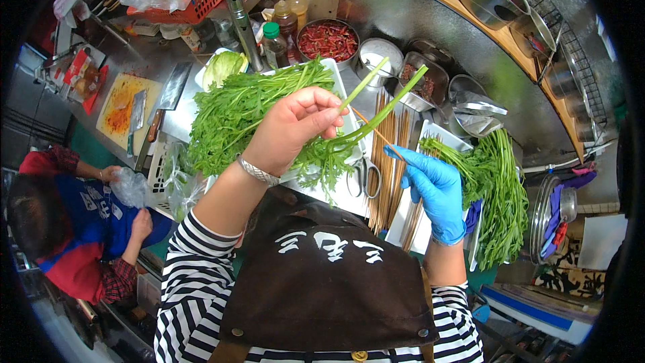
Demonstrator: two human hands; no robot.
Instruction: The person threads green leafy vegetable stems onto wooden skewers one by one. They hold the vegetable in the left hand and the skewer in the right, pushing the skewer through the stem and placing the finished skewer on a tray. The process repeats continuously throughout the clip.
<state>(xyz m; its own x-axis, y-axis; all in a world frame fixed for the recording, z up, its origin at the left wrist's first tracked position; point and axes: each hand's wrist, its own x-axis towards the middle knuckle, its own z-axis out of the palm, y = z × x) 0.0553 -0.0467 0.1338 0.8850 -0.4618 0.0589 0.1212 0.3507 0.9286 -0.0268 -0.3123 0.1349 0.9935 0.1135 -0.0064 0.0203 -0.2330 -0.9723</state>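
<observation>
My left hand (302,126), bare, pinches green leafy stalks (388,106) between thumb and fingers, over a heap of leafy greens (242,106) on a white tray (335,73). To its right, my right hand (428,186), in a blue glove, holds a thin wooden skewer (379,133) slanting up to the left, its far end near the stalks. Many loose skewers (383,181) lie between the hands, beside scissors (370,176). Right of the gloved hand, skewered greens (453,161) and long stalks (504,201) lie on and about white trays.
Dried red chillies (327,40) fill a bowl at the back, near bottles (274,43) and metal containers (380,55). A cleaver (174,88) and a stained cutting board (121,106) lie left. A co-worker (85,222) holding a plastic bag stands at the left.
</observation>
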